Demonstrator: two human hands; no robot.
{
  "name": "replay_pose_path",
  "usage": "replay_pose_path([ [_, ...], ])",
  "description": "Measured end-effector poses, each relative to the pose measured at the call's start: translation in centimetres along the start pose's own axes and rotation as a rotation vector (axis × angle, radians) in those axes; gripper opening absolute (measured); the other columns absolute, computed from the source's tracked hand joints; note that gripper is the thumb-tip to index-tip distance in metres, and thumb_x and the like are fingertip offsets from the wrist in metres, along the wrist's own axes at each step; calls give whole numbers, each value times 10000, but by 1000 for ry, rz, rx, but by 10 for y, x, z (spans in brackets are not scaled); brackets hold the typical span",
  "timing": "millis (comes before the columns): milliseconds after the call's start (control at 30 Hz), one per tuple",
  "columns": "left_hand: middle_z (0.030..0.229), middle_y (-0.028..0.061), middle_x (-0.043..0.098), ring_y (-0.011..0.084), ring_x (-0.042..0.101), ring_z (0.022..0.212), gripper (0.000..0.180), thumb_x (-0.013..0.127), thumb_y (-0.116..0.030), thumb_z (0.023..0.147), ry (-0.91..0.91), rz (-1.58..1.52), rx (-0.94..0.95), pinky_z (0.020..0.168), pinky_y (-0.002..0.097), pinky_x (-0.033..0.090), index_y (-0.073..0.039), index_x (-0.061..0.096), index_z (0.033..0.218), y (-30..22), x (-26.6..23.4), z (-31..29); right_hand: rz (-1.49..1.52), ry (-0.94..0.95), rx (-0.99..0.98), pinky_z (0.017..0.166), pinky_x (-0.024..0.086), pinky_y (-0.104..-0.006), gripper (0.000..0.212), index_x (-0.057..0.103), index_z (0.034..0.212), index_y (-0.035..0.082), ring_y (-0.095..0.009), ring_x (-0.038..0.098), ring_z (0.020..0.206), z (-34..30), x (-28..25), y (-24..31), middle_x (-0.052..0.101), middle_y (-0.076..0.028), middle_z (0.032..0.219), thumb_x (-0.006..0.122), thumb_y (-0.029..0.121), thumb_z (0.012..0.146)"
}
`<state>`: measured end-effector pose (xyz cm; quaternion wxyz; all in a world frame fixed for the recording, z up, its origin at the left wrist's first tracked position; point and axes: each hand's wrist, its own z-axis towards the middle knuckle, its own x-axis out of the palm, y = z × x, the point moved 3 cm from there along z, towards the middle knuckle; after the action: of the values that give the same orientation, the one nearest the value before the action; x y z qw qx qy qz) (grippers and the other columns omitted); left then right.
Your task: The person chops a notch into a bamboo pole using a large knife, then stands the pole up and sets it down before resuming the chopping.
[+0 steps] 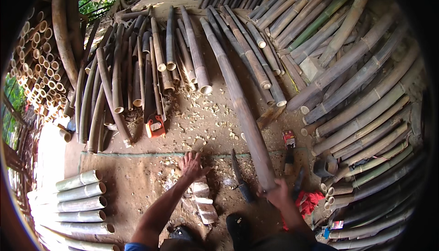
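My right hand (277, 193) is closed round the near end of a long dark bamboo pole (242, 109), which slants away from me to the far left. My left hand (193, 166) has its fingers apart and holds nothing. It hovers over or rests at the far end of a notched wooden block (204, 201); I cannot tell if they touch. Between the block and the pole lies a machete (239, 176) with a dark handle. Right of the pole are a dark-handled tool (289, 159) and a crumpled red cloth (309, 205).
Bamboo poles (366, 86) are piled along the right, with more poles (119, 68) at the far left. Cut bamboo lengths (82, 204) lie at near left. A handsaw with an orange handle (155, 127) stands among poles. Wood chips (206, 113) litter the ground.
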<state>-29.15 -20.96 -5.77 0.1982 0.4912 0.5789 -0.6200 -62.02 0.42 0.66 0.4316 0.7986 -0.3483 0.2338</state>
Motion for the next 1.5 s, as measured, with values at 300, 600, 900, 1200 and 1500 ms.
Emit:
replay_pose_path([
  [300, 1318, 169, 662, 343, 614, 1235, 922, 731, -703, 864, 323, -1260, -199, 1020, 549, 516, -19, 546, 1454, -129, -21, 115, -502, -811, 278, 1007, 535, -494, 583, 540, 1452, -38, -337, 678, 1088, -320, -242, -100, 669, -161, 1313, 634, 320, 1003],
  [600, 1334, 183, 631, 338, 615, 1232, 865, 863, -401, 831, 638, -1750, -411, 1071, 512, 502, 13, 471, 1483, -166, 99, 23, -975, -1138, 243, 1044, 499, -500, 615, 523, 1465, -38, -354, 641, 1140, -331, -214, -92, 644, -178, 1342, 647, 331, 989],
  [900, 1358, 138, 662, 311, 611, 1285, 872, 935, -336, 762, 793, -1523, -162, 1104, 538, 466, -28, 527, 1468, -186, 52, -135, -1403, -1140, 163, 1082, 464, -507, 648, 506, 1477, -38, -372, 605, 1193, -309, -197, -50, 620, -195, 1372, 659, 343, 976],
  [1200, 1379, 142, 689, 241, 611, 1303, 701, 916, -305, 826, 788, -1250, 214, 1131, 380, 460, -9, 647, 1402, -187, -13, -203, -1710, -1117, 73, 1119, 428, -514, 682, 490, 1490, -38, -390, 568, 1246, -290, -183, -6, 595, -212, 1401, 672, 354, 963],
  [1500, 1332, 135, 714, 246, 629, 1279, 658, 931, -204, 807, 701, -1341, 225, 1109, 385, 490, 0, 667, 1373, -155, -26, -244, -1932, -1107, 43, 1156, 392, -521, 716, 473, 1503, -38, -407, 531, 1298, -290, -173, 30, 571, -228, 1431, 684, 365, 950],
])
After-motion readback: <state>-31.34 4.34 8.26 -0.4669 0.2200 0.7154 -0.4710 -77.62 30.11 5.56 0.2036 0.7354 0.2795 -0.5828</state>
